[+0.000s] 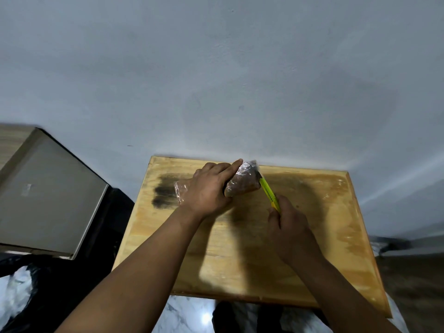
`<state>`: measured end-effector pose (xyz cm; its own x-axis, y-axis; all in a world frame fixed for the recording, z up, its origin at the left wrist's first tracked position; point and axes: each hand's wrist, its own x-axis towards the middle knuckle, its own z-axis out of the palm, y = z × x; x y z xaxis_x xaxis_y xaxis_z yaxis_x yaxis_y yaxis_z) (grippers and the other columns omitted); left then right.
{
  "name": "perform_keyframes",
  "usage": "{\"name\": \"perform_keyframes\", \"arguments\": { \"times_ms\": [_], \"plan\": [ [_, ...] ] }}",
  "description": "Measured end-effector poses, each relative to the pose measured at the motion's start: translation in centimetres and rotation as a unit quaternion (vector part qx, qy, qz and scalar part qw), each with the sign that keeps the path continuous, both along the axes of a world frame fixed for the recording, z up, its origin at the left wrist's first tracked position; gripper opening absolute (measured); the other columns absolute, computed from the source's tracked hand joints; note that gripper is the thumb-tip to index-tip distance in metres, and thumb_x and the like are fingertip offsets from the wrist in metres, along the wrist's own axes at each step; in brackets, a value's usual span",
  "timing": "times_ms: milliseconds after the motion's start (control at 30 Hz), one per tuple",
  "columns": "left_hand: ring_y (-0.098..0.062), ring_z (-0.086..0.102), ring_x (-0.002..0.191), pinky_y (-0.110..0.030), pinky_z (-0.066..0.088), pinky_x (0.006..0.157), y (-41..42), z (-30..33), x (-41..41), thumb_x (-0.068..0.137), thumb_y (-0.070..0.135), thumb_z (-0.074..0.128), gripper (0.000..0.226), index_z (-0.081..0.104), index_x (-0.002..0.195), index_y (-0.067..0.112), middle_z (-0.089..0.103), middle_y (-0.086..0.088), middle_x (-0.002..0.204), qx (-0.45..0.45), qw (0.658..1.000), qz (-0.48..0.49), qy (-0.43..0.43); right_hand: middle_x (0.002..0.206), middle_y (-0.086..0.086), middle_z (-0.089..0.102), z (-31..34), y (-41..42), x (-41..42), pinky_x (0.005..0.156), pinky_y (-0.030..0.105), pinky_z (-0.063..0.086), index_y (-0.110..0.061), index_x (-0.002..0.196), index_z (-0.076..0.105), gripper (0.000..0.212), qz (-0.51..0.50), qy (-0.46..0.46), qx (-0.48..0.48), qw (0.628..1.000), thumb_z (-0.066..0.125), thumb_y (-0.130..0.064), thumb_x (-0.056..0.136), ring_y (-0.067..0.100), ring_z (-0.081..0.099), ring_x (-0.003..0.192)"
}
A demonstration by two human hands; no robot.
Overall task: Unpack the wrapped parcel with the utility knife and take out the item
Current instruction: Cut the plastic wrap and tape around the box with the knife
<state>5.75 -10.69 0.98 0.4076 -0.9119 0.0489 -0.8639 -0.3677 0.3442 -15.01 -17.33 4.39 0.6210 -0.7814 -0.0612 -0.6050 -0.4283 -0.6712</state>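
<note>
left grip (209, 188) on parcel (242, 181)

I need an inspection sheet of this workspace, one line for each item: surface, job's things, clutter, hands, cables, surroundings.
Surface: wooden board with a dark smudge near its left far corner.
Job's things: parcel in clear wrap, lying on the board; yellow utility knife, tip at the parcel's right side.
Clutter: nothing seen on the board.
Hands: left hand holds the parcel down; right hand grips the knife handle.
Cables: nothing seen.
Surroundings: pale wall behind; grey flat panel to the left; dark bag below it.
</note>
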Motion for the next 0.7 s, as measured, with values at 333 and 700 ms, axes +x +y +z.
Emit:
{"name": "perform_keyframes", "arguments": {
  "times_ms": [333,700],
  "plan": [
    [-0.025,0.049,0.121,-0.04,0.044,0.092,-0.1,-0.2,-0.2,0.07,0.028,0.074,0.089,0.036,0.15,0.039,0.057,0.01,0.137,0.0,1.0,0.019,-0.024,0.079,0.004,0.059,0.4,-0.6,1.1,0.062,0.029,0.034,-0.019,0.119,0.055,0.026,0.0,0.009,-0.024,1.0,0.046,-0.017,0.094,0.026,0.056,0.071],
    [-0.026,0.051,0.116,-0.039,0.044,0.09,-0.3,-0.3,0.0,0.063,0.029,0.075,0.084,0.046,0.142,0.033,0.063,0.009,0.128,-0.015,0.999,0.032,-0.017,0.082,0.01,0.06,0.1,-0.7,2.2,0.062,0.031,0.035,-0.017,0.115,0.053,0.022,-0.006,0.031,-0.03,0.999,0.044,-0.02,0.095,0.035,0.06,0.077]
  ]
}}
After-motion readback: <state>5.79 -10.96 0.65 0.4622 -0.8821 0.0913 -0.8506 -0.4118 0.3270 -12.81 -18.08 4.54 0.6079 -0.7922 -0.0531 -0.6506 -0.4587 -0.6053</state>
